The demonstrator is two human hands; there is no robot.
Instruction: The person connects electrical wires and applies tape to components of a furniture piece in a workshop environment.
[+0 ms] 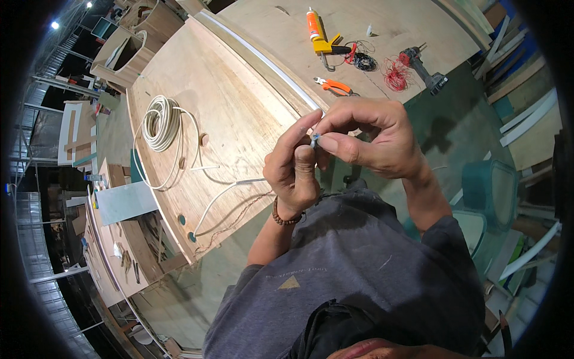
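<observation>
Left hand (292, 173) and right hand (372, 139) pinch a tiny blue-and-grey bit (315, 138), maybe a wire end, between their fingertips. White cable (251, 180) reaches the left hand from its left. Fiddling with the tip seems the step now; next calls for a steady, gentle pinch.

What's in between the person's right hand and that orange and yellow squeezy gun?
A pair of orange-handled pliers lies there on the wooden board, between the right hand and the gun. The head view shows it.
</observation>
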